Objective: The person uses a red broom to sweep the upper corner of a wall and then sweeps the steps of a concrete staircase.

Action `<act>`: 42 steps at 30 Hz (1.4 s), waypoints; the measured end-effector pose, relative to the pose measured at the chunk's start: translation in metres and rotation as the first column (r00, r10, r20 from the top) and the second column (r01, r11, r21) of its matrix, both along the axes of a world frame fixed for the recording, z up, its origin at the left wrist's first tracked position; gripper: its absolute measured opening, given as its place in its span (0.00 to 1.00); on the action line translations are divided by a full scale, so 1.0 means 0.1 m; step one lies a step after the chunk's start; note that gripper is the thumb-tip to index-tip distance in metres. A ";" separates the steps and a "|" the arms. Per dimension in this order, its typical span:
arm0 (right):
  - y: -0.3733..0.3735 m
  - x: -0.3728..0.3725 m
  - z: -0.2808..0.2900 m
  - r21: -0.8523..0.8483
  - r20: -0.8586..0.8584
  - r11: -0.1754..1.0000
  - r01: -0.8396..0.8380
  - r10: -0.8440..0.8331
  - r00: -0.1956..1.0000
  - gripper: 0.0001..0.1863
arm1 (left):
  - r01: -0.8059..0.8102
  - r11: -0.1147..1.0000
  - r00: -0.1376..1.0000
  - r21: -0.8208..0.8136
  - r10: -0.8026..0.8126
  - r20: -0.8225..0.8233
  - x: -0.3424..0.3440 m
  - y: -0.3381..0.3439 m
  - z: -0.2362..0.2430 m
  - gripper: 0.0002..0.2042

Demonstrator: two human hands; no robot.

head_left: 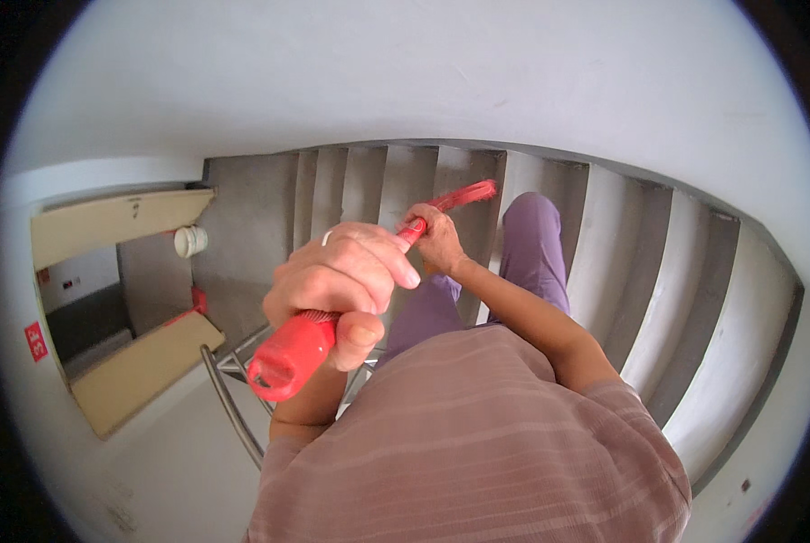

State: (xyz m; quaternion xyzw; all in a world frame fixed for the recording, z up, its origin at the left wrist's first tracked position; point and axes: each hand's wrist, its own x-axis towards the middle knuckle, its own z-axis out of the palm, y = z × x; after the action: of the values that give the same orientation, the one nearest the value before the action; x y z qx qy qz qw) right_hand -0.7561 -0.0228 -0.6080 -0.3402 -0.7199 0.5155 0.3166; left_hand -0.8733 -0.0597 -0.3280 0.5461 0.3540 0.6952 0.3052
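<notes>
The fingers (pixel 358 271) of the left hand (pixel 341 285) are closing snugly around the thick grip of a red broom (pixel 296 356), leaving its rounded end sticking out toward the camera, with the thumb pressing along the underside. A pale ring (pixel 325 238) is circling one of these fingers. Farther along the same handle, the right hand (pixel 438 239) is gripping with its fingers bent around it, some of them lying out of sight, just behind the red bristles (pixel 466 195). The broom is slanting between the two hands, and its bristles are pointing away over the grey stairs (pixel 409 181); whether they are touching a step, I cannot tell. Beyond the hands, a knee in purple trousers (pixel 533 237) is showing to the right of the right hand, and a brownish shirt (pixel 477 434) is filling the lower middle. To the left, a metal handrail (pixel 231 407) is curving below the left hand, a white bucket (pixel 189 241) is standing near a cream door (pixel 115 224), and a red sign (pixel 36 342) is hanging on the wall (pixel 161 471).
</notes>
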 end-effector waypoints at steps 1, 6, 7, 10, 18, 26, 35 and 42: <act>-0.06 -0.09 0.03 -0.167 0.146 0.985 0.048 -0.024 0.989 0.16 | 0.028 0.995 0.999 -0.095 -0.026 0.026 -0.05 -0.01 0.11 0.11; -0.31 -0.19 -0.18 -0.289 0.210 0.940 0.183 -0.125 0.970 0.16 | 0.206 0.945 0.978 -0.255 -0.188 0.093 -0.17 0.25 0.13 0.12; -0.32 -0.17 -0.33 -0.316 0.215 0.927 0.200 -0.135 0.967 0.14 | 0.261 0.933 0.964 -0.249 -0.238 0.118 -0.14 0.35 0.10 0.12; -0.37 -0.08 -0.75 -0.365 0.270 0.896 0.252 -0.157 0.950 0.07 | 0.391 0.853 0.920 -0.345 -0.349 0.179 -0.10 0.60 -0.08 0.13; 0.57 0.02 -0.79 -0.237 0.421 0.933 0.273 -0.154 0.894 0.10 | 0.277 0.827 0.960 -0.490 -0.255 0.113 0.19 1.14 -0.40 0.19; 0.89 -0.19 -0.62 -0.272 0.275 0.888 0.372 -0.298 0.914 0.10 | 0.030 0.890 0.999 -0.456 -0.008 0.050 0.43 1.22 -0.13 0.21; 0.53 -0.04 -0.23 -0.171 0.332 0.854 0.491 -0.419 0.845 0.17 | -0.025 0.940 0.979 -0.341 0.092 0.182 0.42 1.33 0.04 0.15; 1.02 -0.07 -0.55 -0.137 0.467 0.825 0.548 -0.435 0.770 0.16 | -0.143 0.920 0.967 -0.365 0.208 0.145 0.26 1.55 -0.39 0.19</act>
State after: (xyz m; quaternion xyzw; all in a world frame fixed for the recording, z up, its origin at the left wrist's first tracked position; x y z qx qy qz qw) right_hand -0.7636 0.0788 -0.6626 -0.6588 -0.5790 0.4204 0.2324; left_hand -0.8475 0.0948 -0.3674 0.3832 0.4909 0.6921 0.3648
